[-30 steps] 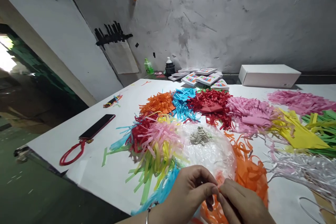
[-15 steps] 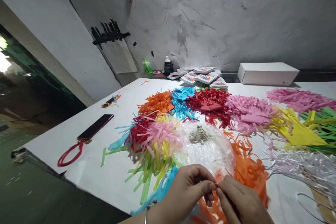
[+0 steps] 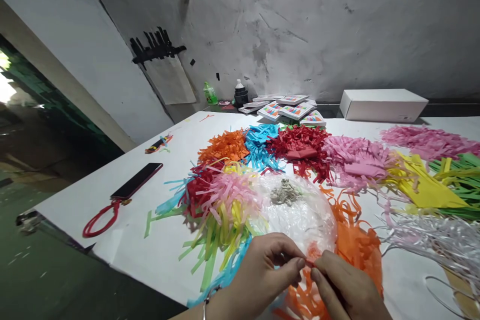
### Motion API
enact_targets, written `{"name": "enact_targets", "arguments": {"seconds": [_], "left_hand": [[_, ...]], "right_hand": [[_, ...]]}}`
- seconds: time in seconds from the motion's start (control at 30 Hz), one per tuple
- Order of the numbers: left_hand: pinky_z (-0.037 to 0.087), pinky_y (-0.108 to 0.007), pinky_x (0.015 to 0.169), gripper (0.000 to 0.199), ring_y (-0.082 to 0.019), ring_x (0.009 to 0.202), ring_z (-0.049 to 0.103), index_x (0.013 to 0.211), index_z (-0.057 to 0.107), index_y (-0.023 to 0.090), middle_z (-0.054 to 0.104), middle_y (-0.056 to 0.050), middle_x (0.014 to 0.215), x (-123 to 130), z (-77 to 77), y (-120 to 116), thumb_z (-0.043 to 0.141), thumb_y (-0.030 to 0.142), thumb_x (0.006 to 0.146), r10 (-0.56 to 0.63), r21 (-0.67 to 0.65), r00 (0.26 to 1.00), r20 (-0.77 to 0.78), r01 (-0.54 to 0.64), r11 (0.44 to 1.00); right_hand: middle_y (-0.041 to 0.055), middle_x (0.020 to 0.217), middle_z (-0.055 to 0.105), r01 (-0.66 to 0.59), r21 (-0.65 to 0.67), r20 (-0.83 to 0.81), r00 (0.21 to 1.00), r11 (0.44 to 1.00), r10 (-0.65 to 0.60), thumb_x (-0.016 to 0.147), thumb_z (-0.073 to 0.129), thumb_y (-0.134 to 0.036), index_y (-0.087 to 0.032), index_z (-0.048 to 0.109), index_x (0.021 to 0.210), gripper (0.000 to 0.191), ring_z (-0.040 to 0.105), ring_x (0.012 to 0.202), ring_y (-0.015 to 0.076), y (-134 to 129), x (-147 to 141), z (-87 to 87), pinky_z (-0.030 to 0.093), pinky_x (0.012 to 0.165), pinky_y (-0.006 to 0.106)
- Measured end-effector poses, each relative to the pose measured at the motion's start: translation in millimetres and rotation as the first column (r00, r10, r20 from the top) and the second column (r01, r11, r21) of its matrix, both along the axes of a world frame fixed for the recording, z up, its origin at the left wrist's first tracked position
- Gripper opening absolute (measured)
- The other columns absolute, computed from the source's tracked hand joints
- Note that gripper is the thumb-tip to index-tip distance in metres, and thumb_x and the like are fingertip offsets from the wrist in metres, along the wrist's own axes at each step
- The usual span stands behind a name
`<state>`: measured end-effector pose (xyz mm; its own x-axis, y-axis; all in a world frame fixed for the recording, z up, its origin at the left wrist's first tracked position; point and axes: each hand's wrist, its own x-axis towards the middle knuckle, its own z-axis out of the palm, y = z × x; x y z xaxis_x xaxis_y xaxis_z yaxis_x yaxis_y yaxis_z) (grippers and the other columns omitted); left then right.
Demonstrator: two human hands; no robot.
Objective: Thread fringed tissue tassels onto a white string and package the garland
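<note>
My left hand [image 3: 266, 270] and my right hand [image 3: 345, 282] meet at the table's near edge. Both pinch a twisted neck of orange-red tissue paper between thumb and finger. Orange fringe [image 3: 307, 297] of a tissue paper tassel hangs below and behind the fingers. Just beyond lies a round, see-through plastic wrap [image 3: 311, 217] with a small grey-beige clump [image 3: 285, 192] on it. On its left a mixed pile of fringed tassels [image 3: 228, 190] spreads out in pink, yellow, green, red and blue. More orange fringed tissue [image 3: 358, 250] lies beside my right hand.
Fringed tissue bundles in orange [image 3: 225, 146], blue, red [image 3: 300, 145], pink and yellow [image 3: 427, 182] line the back. Silvery cord [image 3: 438, 235] lies at right. A phone [image 3: 137, 181] with a red strap lies left. Printed packs [image 3: 292, 110] and a white box [image 3: 382, 105] stand near the wall.
My fingertips have drawn slightly apart, and more of the twisted orange-red tissue shows between them. Everything else on the table stays where it was.
</note>
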<state>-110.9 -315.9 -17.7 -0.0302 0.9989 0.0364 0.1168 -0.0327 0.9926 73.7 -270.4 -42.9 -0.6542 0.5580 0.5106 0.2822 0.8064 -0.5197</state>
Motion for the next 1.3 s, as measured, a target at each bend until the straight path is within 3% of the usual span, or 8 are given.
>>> {"name": "enact_targets", "arguments": {"seconds": [0.17,0.6,0.7,0.83,0.97,1.07,1.17,1.3], "left_hand": [[0.043,-0.017,0.056,0.014,-0.011,0.06,0.059,0.073,0.073,0.014,0.067,-0.003,0.065,-3,-2.3,0,0.063,0.005,0.072,0.082,0.28,0.938,-0.337,0.017,0.96],[0.044,-0.021,0.058,0.018,-0.013,0.062,0.056,0.087,0.062,0.016,0.064,-0.004,0.071,-3,-12.0,-2,0.053,0.002,0.08,0.214,0.588,0.817,-0.535,0.179,0.789],[0.044,-0.021,0.058,0.017,-0.013,0.063,0.055,0.085,0.06,0.017,0.062,-0.003,0.071,-5,-11.2,-3,0.052,0.002,0.081,0.218,0.559,0.83,-0.513,0.13,0.819],[0.047,-0.02,0.064,0.01,-0.014,0.07,0.059,0.092,0.062,0.017,0.066,-0.005,0.079,-3,-7.3,-8,0.056,0.01,0.089,0.013,0.348,0.876,-0.482,0.178,0.92],[0.047,-0.021,0.065,0.014,-0.015,0.07,0.06,0.088,0.064,0.016,0.067,-0.006,0.077,1,-5.7,-15,0.051,0.012,0.092,-0.025,0.326,0.866,-0.499,0.214,0.921],[0.048,-0.022,0.061,0.016,-0.013,0.064,0.06,0.085,0.065,0.016,0.066,-0.004,0.075,-18,-1.9,-13,0.051,0.013,0.091,0.088,0.365,0.887,-0.454,0.095,0.926],[0.048,-0.022,0.055,0.016,-0.011,0.054,0.058,0.086,0.066,0.016,0.064,-0.001,0.071,-66,12.0,0,0.052,0.02,0.094,0.353,0.361,0.871,-0.343,-0.224,0.905],[0.05,-0.041,0.096,0.025,-0.025,0.104,0.064,0.112,0.065,0.018,0.067,-0.01,0.107,-123,35.9,11,0.057,0.031,0.093,0.763,0.582,0.51,-0.396,-0.503,0.638]], "right_hand": [[-0.0008,0.071,0.061,-0.022,0.032,0.053,0.998,0.999,0.02,0.099,0.043,-0.016,-0.022,0.055,0.085,0.02,0.065,0.062,0.0116,3,0,-4.4,0.052,0.057,0.018],[-0.0004,0.071,0.058,0.083,0.193,-0.003,0.996,0.978,-0.084,0.098,0.043,-0.017,-0.02,0.058,0.094,0.016,0.058,0.064,0.0142,-1,-4,-7.8,0.047,0.062,0.025],[-0.0004,0.071,0.056,0.092,0.19,-0.003,0.996,0.977,-0.094,0.097,0.044,-0.015,-0.021,0.057,0.086,0.018,0.056,0.066,0.0146,-2,-2,-12.2,0.046,0.062,0.025],[0.0004,0.072,0.058,0.101,0.17,-0.024,0.995,0.98,-0.098,0.095,0.043,-0.013,-0.021,0.056,0.085,0.018,0.059,0.068,0.0153,-6,-3,-12.3,0.05,0.065,0.027],[0.0002,0.07,0.06,0.066,0.218,0.013,0.997,0.974,-0.071,0.094,0.044,-0.013,-0.022,0.056,0.08,0.021,0.062,0.068,0.0157,-7,-4,-12.6,0.055,0.069,0.029],[0.0054,0.097,0.072,0.104,0.286,0.008,0.994,0.953,-0.111,0.099,0.047,-0.026,-0.022,0.06,0.112,0.02,0.071,0.091,0.0202,-3,5,-20.7,0.059,0.08,0.032],[0.0112,0.123,0.069,0.209,0.357,0.037,0.971,0.91,-0.238,0.1,0.047,-0.039,-0.015,0.047,0.138,0.045,0.069,0.109,0.0233,2,18,-33.0,0.059,0.085,0.032],[0.0085,0.119,0.071,0.095,0.514,0.119,0.976,0.853,-0.181,0.1,0.046,-0.036,-0.017,0.057,0.127,0.036,0.07,0.105,0.0211,6,33,-42.3,0.057,0.087,0.03]]}}
